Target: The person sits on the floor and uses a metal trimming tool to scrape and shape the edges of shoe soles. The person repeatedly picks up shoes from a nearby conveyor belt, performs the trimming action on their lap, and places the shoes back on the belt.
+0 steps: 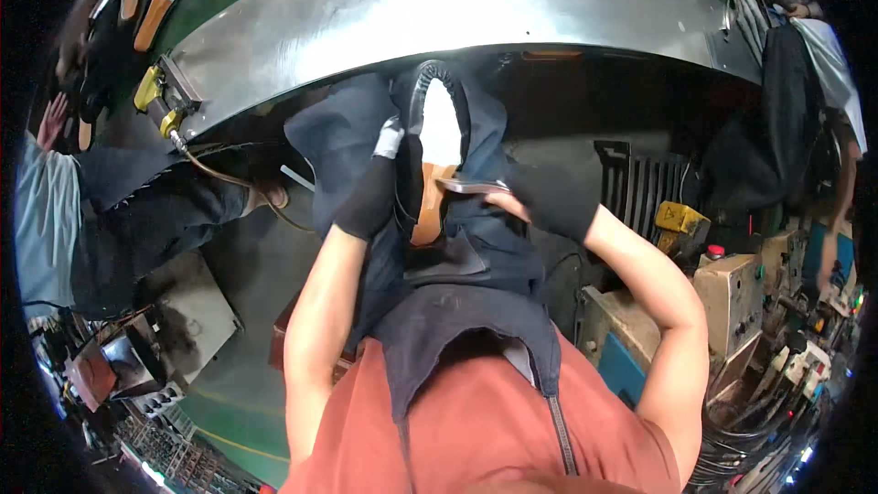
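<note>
A black shoe upper (409, 169) rests in my lap, bottom side up and toe pointing away from me. Its underside shows a white forepart (441, 123) and a tan heel section (430, 206). My left hand (377, 178), in a black covering with pale wrapping on a finger, grips the shoe's left edge; most of its fingers are hidden. On the other side, my right hand (540, 199), also in black, is closed on a slim metal hand tool (474, 187). The tool's tip is at the tan section, and its exact kind is unclear.
A curved metal bench (366, 14) runs beyond my knees. On its left end lies a yellow power tool (155, 101) with a hose. Another person's legs (137, 220) are at left. Control boxes (727, 297) and cables stand at right, near a slatted black panel (640, 178).
</note>
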Motion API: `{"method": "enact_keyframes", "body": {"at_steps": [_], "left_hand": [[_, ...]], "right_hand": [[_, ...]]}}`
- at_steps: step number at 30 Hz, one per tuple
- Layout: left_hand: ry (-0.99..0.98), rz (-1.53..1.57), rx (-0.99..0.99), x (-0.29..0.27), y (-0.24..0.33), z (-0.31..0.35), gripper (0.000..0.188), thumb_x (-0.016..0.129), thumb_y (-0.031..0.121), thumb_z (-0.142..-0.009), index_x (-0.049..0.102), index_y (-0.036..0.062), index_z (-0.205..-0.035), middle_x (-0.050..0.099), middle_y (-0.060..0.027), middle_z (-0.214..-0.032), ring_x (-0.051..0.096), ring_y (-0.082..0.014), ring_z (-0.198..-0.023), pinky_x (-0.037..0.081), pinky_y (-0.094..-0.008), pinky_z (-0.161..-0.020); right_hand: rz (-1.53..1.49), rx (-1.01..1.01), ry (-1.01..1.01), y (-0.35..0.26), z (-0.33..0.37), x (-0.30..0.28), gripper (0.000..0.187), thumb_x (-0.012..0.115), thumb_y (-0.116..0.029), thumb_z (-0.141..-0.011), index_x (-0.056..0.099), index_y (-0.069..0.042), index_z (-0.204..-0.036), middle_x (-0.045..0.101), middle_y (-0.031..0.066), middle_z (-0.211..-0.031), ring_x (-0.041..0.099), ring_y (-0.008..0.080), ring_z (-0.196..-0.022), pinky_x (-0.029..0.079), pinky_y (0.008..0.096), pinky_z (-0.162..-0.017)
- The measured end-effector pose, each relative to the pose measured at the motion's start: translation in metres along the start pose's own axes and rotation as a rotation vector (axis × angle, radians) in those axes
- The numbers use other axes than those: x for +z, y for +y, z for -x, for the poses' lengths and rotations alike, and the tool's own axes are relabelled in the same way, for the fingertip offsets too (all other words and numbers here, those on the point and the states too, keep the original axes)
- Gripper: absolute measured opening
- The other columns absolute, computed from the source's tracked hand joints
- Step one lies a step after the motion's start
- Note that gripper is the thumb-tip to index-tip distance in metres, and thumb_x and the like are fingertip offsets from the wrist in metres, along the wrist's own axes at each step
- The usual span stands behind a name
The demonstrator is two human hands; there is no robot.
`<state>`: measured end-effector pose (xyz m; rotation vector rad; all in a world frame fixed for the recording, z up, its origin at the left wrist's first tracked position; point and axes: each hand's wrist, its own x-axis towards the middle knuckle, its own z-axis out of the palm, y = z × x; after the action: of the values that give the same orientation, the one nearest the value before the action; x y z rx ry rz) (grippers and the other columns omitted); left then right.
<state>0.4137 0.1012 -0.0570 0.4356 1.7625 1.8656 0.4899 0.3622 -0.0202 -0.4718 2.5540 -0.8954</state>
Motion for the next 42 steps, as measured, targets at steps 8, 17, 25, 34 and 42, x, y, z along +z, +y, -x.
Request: {"method": "enact_keyframes", "body": {"at_steps": [8,17,25,34,42], "left_hand": [[0.499,-0.553,0.033,0.048,-0.012,-0.01,0.034,0.058,0.011,-0.085,0.048,0.002,-0.116,0.058,-0.0184,-0.103,0.058,-0.032,-0.097,0.046,-0.0374,-0.083],[0.048,0.048,-0.1,0.012,-0.029,0.02,0.072,0.066,0.025,-0.085,0.027,0.0001,-0.139,0.044,-0.0186,-0.131,0.042,-0.0265,-0.124,0.032,-0.0361,-0.106],[0.196,-0.396,-0.021,0.028,-0.019,0.006,0.075,0.065,0.026,-0.086,0.02,-0.0019,-0.14,0.039,-0.0206,-0.137,0.04,-0.0262,-0.126,0.033,-0.0355,-0.104],[0.018,-0.117,-0.179,0.005,0.01,0.025,0.095,0.083,0.025,-0.066,0.026,-0.0003,-0.139,0.045,-0.016,-0.134,0.044,-0.0255,-0.123,0.037,-0.036,-0.103],[0.185,-0.267,-0.041,0.028,0.028,0.049,0.059,0.077,0.018,-0.074,0.049,0.0001,-0.124,0.058,-0.0131,-0.117,0.057,-0.0234,-0.106,0.045,-0.035,-0.092]], "right_hand": [[-0.256,0.285,-0.06,-0.07,0.022,-0.064,0.039,0.056,-0.04,-0.09,0.064,-0.002,-0.088,0.062,0.0197,-0.074,0.061,0.0351,-0.067,0.047,0.0394,-0.06],[-0.26,0.181,0.096,-0.033,0.002,-0.019,0.043,0.044,-0.038,-0.096,0.062,0.0,-0.085,0.062,0.0187,-0.072,0.06,0.0316,-0.063,0.046,0.039,-0.06],[-1.026,0.515,0.311,-0.042,0.044,0.059,0.045,0.042,-0.047,-0.097,0.057,-0.006,-0.086,0.052,0.0,-0.072,0.057,0.0111,-0.064,0.046,0.0269,-0.059],[-0.903,0.349,0.613,-0.03,-0.012,0.074,0.034,0.058,-0.038,-0.091,0.058,-0.006,-0.082,0.06,0.0038,-0.071,0.058,0.0145,-0.066,0.045,0.0286,-0.062],[-0.359,0.111,0.854,-0.092,-0.036,0.036,0.036,0.067,-0.035,-0.082,0.058,-0.005,-0.099,0.061,0.0142,-0.075,0.061,0.0276,-0.066,0.045,0.0364,-0.062]]}}
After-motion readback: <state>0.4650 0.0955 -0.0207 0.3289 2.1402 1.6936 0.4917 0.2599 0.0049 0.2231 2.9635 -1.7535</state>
